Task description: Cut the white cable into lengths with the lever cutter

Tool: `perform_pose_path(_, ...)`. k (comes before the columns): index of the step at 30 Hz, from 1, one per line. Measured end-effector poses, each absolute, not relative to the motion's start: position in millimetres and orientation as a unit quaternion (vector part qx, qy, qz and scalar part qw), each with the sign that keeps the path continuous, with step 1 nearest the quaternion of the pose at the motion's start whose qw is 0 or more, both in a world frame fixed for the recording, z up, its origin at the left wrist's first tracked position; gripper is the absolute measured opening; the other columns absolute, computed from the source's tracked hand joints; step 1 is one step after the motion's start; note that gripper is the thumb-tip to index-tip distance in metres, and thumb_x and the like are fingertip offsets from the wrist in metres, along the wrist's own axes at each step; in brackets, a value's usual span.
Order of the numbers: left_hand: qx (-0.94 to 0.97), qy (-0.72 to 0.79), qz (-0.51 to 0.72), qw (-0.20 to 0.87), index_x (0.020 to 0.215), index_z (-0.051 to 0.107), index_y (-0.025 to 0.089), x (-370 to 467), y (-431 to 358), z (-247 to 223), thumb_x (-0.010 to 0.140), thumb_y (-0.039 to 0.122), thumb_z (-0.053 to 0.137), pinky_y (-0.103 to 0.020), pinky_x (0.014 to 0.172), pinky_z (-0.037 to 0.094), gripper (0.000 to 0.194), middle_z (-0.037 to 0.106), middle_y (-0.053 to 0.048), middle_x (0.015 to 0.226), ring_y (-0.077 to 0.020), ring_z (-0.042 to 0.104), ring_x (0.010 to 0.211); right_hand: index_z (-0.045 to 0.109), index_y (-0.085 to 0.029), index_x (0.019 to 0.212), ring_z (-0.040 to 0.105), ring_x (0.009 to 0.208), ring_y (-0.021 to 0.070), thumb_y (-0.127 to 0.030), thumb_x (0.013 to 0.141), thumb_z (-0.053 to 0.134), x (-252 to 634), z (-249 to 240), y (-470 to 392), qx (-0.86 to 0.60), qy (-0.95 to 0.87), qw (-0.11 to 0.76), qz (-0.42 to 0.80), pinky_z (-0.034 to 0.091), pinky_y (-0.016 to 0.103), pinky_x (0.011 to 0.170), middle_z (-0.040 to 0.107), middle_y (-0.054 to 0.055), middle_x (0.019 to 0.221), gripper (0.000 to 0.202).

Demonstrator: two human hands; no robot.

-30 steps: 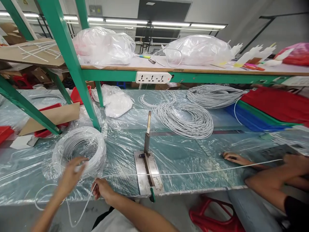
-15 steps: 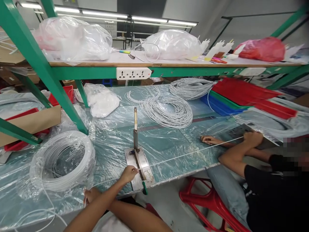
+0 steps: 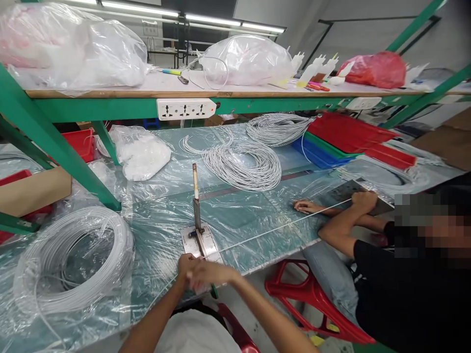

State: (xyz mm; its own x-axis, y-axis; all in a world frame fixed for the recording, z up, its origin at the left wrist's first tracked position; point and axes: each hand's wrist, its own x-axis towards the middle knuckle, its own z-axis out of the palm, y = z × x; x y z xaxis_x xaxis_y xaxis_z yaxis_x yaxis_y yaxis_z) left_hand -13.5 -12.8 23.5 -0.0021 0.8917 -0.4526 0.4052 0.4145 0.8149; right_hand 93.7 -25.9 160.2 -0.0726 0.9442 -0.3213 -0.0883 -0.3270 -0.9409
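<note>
A thin white cable [image 3: 257, 238] runs across the plastic-covered table to a co-worker's fist. Its near end reaches my left hand [image 3: 185, 265], which is closed on it beside the hand-lever cutter [image 3: 197, 215]. That cutter has a metal base plate, and its lever stands raised. My right hand [image 3: 211, 272] is over the front of the base plate, close against my left hand. Motion smears its fingers, so I cannot see whether it grips anything. At the left, a large coil of white cable [image 3: 119, 250] lies in clear plastic.
Bundles of cut cable [image 3: 243, 169] lie behind the cutter. Stacked red, green and blue trays [image 3: 346, 137] stand at the back right. A green-framed shelf [image 3: 121, 109] with a power strip [image 3: 187, 109] spans the table. A co-worker [image 3: 390, 294] sits at the right by a red stool [image 3: 316, 299].
My right hand has swung from the left, beneath my left forearm, over to the cutter. My left hand has stayed by the cutter with the cable. The camera view has shifted right.
</note>
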Motion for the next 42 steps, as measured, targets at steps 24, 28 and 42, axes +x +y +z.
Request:
perform_pose_path(24,0.498,0.687,0.25,0.466,0.043,0.032,0.022,-8.8,-11.9,12.8,0.057,0.05,0.057,-0.024,0.051,0.025,0.04,0.031,0.005,0.045,-0.013,0.039,0.051,0.059,-0.014,0.088,0.062,0.054,0.0171,-0.066,0.08,0.041,158.8,265.9,81.1,-0.523,-0.376,0.357,0.676,0.047,0.025,0.047,0.067,0.011,0.066,0.056)
perform_pose_path(28,0.497,0.687,0.249,0.467,0.042,0.035,0.022,-8.4,-10.8,10.3,0.056,0.051,0.058,-0.024,0.052,0.026,0.04,0.034,0.005,0.045,-0.0125,0.04,0.05,0.055,-0.016,0.082,0.061,0.049,0.0142,-0.048,0.073,0.063,176.7,258.0,-27.9,-0.564,-0.32,0.3,0.7,0.044,0.02,0.042,0.067,0.007,0.066,0.035)
perform_pose_path(42,0.499,0.679,0.259,0.473,0.043,0.037,0.021,-9.8,-9.4,4.4,0.057,0.049,0.06,-0.023,0.052,0.025,0.039,0.034,0.006,0.045,-0.0119,0.038,0.05,0.043,-0.02,0.043,0.033,0.042,0.0111,-0.046,0.062,0.063,152.0,115.7,-143.8,-0.737,-0.316,0.35,0.484,0.025,0.025,0.04,0.032,-0.004,0.042,0.038)
